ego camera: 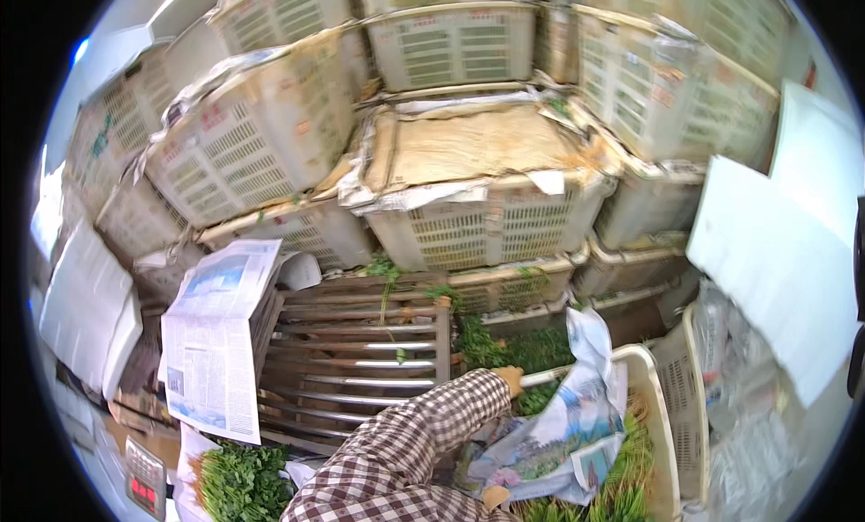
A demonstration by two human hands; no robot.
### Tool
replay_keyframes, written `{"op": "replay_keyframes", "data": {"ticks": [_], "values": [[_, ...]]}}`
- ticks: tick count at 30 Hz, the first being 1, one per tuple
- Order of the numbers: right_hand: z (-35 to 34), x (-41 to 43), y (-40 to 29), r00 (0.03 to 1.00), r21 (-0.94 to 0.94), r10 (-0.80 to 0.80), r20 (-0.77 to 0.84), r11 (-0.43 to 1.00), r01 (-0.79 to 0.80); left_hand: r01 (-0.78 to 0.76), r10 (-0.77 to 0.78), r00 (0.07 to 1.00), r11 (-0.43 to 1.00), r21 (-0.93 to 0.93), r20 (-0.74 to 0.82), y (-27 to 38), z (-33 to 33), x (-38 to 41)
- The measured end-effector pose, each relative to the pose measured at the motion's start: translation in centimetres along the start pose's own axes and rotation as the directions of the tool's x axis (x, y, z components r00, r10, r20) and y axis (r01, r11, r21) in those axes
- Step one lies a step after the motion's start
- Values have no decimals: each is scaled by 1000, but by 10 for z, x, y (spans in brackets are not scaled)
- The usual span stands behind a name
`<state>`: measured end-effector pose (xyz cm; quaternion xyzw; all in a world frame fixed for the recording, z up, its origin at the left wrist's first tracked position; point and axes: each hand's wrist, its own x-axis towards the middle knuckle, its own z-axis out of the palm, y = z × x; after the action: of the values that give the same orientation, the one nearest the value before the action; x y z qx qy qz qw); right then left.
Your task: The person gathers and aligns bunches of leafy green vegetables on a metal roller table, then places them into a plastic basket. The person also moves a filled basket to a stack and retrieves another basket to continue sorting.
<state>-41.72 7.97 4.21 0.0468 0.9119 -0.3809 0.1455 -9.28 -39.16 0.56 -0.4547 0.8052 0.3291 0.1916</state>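
My left hand (511, 380) is closed over the rim of a cream plastic crate (661, 414), at its far left corner. Lower down, my right hand (495, 498) touches the lower left edge of a printed newspaper sheet (554, 434); its fingers are mostly hidden, so its grip is unclear. The crumpled sheet drapes over the crate, one end standing up above the far rim. Beneath it lie bundled leafy greens (618, 498), pale stems (638, 410) showing along the right side. Loose green sprigs (540, 346) are scattered just beyond the crate.
Slatted metal racks (358, 363) stand left of the crate, with stacked newspapers (209, 346) on them. A bunch of greens (243, 478) lies near a digital scale display (144, 481). Stacked vented crates (473, 228) rise ahead. White foam boards (770, 251) and clear plastic bags (750, 427) are at right.
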Motion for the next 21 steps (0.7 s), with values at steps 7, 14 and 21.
{"op": "replay_keyframes", "data": {"ticks": [7, 14, 21], "values": [[71, -60, -208, 792, 252, -578, 197, 810, 529, -619, 225, 258, 785, 18, -940, -75, -228, -137], [252, -307, -485, -11, 369, -948, 319, 114, 922, 254, 296, 234, 901, 352, -926, -237, -347, -171], [358, -416, -576, -425, -15, -842, 332, -455, 891, 103, 382, 471, 871, 480, -795, -245, -383, -152]]}}
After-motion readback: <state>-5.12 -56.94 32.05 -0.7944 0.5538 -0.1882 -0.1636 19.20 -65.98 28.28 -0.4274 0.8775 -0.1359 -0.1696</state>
